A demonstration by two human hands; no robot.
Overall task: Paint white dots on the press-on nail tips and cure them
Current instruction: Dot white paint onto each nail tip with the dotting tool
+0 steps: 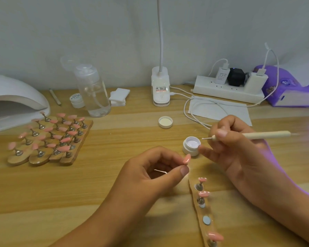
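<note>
- Left hand (155, 168): fingers curled in, thumb and fingertips pinching a pink tip (187, 159). The tip sticks up past the thumb, just in front of the jar (191, 147) and a bit left. How it is mounted is hidden by the fingers.
- Right hand (235, 148): right of the jar, gripping a dotting tool (257, 135) pen-style. The shaft runs out to the right and the metal ball end points left, at the jar's right rim. Can't tell if it touches. The little finger is stretched toward the jar's side.
- Jar: open, white gel inside, standing on the table (96, 184) between the two hands.
- Lid (165, 122): behind the jar, inside facing up, apart from it.
- Strip (208, 229): wooden, in front of the jar, under the right wrist. It carries three strip tips (202, 179) on metal stands and one bare magnet spot.
- Rack (86, 132): well left of the jar, wooden strips packed with pink tips on stands.
- Curing lamp (12, 98): white, far left of the jar, behind the rack.
- Bottle (95, 93): clear, behind the jar to the left.
- Power strip (227, 91): behind the jar to the right, plugs in, white cables trailing.
</note>
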